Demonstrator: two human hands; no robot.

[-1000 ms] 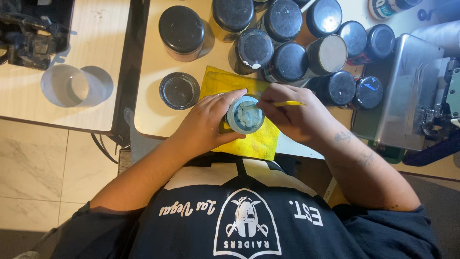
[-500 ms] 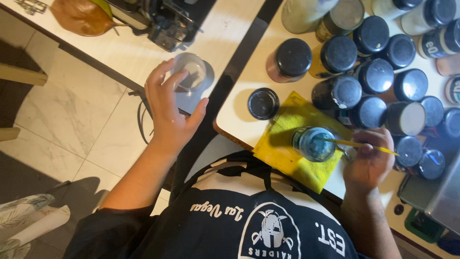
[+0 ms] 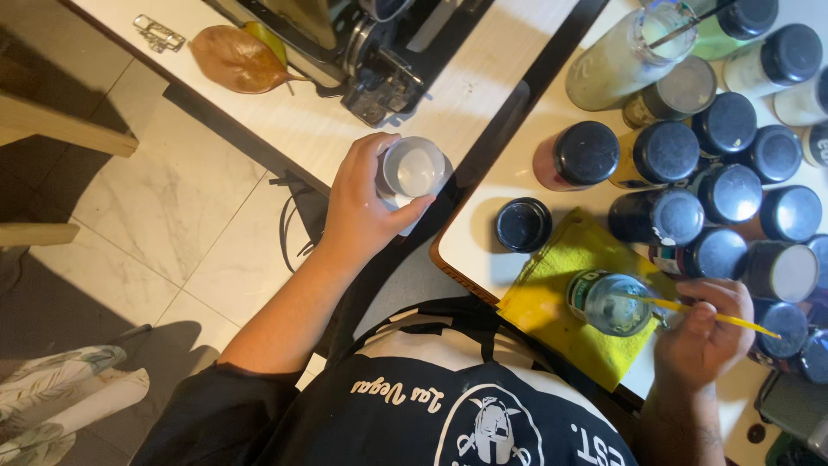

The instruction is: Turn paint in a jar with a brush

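Observation:
My left hand (image 3: 366, 203) grips a clear plastic cup (image 3: 412, 171) of cloudy liquid above the near edge of the left table. My right hand (image 3: 703, 332) holds a thin yellow-handled brush (image 3: 690, 311), its tip resting in an open small paint jar (image 3: 608, 302). That jar stands on a yellow cloth (image 3: 552, 302) at the right table's near edge. The jar's black lid (image 3: 523, 224) lies next to the cloth.
Several black-lidded paint bottles (image 3: 673, 185) crowd the right table behind the cloth. A tall glass bottle with a brush in it (image 3: 625, 56) stands at the back. A dark machine (image 3: 371, 60) and a brown leaf-shaped thing (image 3: 237, 60) lie on the left table. A gap splits the tables.
My left hand left the small jar, reached left and took hold of the clear cup. The right hand stays at the jar with the brush. The view has swung left.

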